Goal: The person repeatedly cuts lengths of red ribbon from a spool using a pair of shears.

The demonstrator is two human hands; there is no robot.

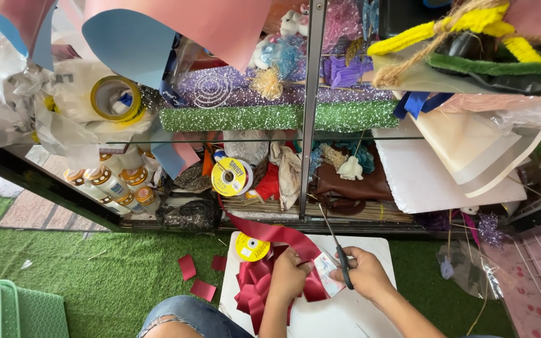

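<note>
One red ribbon bow [259,289] sits on the white board [370,247] in front of me, down at the lower middle of the view, loops bunched together. My left hand [288,275] is clamped down on it, fingers curled and pinching the folded ribbon where a small pale card [325,273] sticks out. One long ribbon tail [270,233] runs up and left from the bow. My right hand [363,273] is wrapped tight around one pair of scissors [336,247], fingers through the dark handles, the blades pointing up and away toward the shelf; whether the blades are parted I can't tell.

One yellow ribbon spool [252,247] lies on the board just beside the bow, touching the ribbon. A second yellow spool [230,177] stands up on the lower shelf. On the green turf [114,269] left of the board I count three red ribbon scraps [188,267], near each other. My knee in torn jeans [183,318] is at the bottom edge, and one green basket [7,307] sits in the lower-left corner.

Up on the shelf: one roll of tape [116,98], a cluster of jars with gold lids [117,184], roughly six, and two glitter rolls, one green [277,116], one purple [264,94].
</note>
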